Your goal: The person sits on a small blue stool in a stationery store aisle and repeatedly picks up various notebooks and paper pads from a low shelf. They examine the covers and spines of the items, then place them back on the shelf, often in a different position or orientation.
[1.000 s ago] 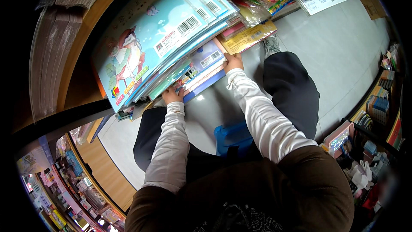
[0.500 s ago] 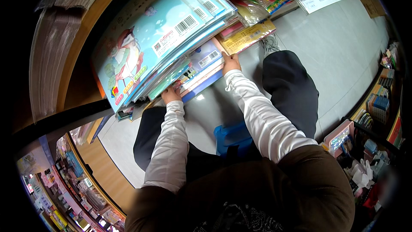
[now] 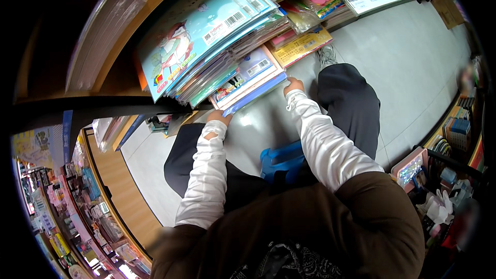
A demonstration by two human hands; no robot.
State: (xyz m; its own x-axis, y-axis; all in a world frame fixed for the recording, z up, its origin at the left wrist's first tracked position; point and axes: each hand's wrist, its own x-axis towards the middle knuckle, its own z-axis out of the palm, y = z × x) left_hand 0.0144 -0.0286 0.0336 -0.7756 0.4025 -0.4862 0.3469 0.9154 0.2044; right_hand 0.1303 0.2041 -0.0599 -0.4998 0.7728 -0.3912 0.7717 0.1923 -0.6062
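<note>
Several thin picture booklets (image 3: 251, 67) with lilac and illustrated covers jut out of the lower shelf, under a tall pile of large pale-blue booklets (image 3: 206, 26) in clear sleeves. Lowest among the jutting ones, a blue-violet booklet (image 3: 256, 95) shows its near edge. My left hand (image 3: 219, 117) is closed at that booklet's left near corner. At its right corner my right hand (image 3: 293, 86) pinches the edge, its fingertips partly hidden. Both hands are low over the floor, between my knees and the shelf.
Right of the jutting booklets lies a yellow pack (image 3: 302, 46), with bagged colourful goods (image 3: 323, 0) behind it. A blue plastic stool (image 3: 281, 163) is beneath me. Goods-filled shelves (image 3: 98, 212) stand at the left, and a pink-framed box (image 3: 411, 168) at the right.
Both hands have shifted toward me and to the right, from the booklets' front and side to the lowest one's near corners. The blue-violet booklet shows more of its near edge.
</note>
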